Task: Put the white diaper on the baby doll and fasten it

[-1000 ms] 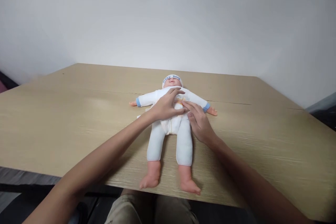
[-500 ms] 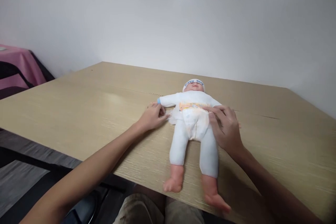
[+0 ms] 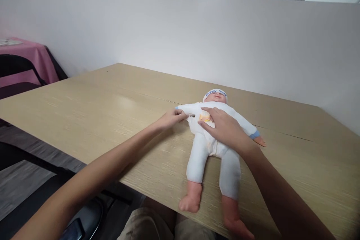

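Two bare feet of the doll lie nearest, by the near edge of the table; the doll is on its back, head away from the person. At the top of its legs sits the diaper, drawn up over its belly. The right hand lies across the doll's front, thumb and forefinger spread apart on either side of the printed band, pressing lightly by the look of it rather than gripping. The left hand is beside the doll's waist, thumb and fingertips drawn together, apparently pinching the edge of the side flap; the exact grip is too small to tell. For this handling, a steady right palm against the doll's belly seems best, so the body does not slide, while the left keeps its pull slow and level with the doll's waist; a sharp tug could tear or crease the thin flap. Beyond the doll's chest is its lettered headband, and past its head, a white partition.
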Motion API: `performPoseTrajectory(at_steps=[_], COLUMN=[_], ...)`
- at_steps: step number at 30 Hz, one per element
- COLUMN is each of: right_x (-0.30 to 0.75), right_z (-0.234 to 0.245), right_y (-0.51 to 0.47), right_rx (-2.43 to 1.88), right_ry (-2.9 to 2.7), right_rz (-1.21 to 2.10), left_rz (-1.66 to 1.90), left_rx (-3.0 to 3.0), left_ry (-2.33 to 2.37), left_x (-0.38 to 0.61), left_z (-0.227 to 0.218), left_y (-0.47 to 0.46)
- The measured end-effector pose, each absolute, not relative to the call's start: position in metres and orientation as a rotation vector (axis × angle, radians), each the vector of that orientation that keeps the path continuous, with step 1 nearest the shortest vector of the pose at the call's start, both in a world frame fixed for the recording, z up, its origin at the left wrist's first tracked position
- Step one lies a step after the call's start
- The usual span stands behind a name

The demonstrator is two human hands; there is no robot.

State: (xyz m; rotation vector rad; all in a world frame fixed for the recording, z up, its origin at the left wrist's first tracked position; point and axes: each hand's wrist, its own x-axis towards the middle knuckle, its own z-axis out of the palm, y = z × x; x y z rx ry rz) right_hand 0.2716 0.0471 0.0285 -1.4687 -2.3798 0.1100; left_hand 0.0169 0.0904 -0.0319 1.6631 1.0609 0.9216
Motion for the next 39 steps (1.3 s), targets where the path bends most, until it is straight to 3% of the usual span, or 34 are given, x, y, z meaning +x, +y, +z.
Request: performPoseTrajectory(at_steps=[7, 13, 17, 26, 32, 35, 39], right_x=[0.273, 0.269, 0.272, 0.275, 0.278, 0.284, 0.298], right_z=[0.025, 0.024, 0.023, 0.010, 0.001, 0.001, -0.002], right_y=[0.053, 0.052, 0.057, 0.064, 0.063, 0.051, 0.003], right_rx=[-1.447, -1.522, -1.537, -1.498, -1.299, -1.201, -1.172], right_ry=[-2.315, -2.167, -2.082, -2.016, -1.913, -1.862, -1.798], right_rz=[0.170, 0.234, 0.324, 0.235, 0.098, 0.078, 0.110], left_rz=[0.866, 1.151, 1.313, 1.325, 1.439, 1.517, 1.209], left_rx=[1.630, 1.546, 1.563, 1.750, 1.577, 1.778, 2.238], left_ry=[0.934, 0.720, 0.870, 0.976, 1.292, 1.229, 0.968], left_x=[0.075, 0.109, 0.101, 0.092, 0.098, 0.095, 0.084], left_z=[-0.008, -0.032, -0.052, -0.073, -0.051, -0.029, -0.014], left_y=[0.095, 0.098, 0.099, 0.110, 0.080, 0.037, -0.020])
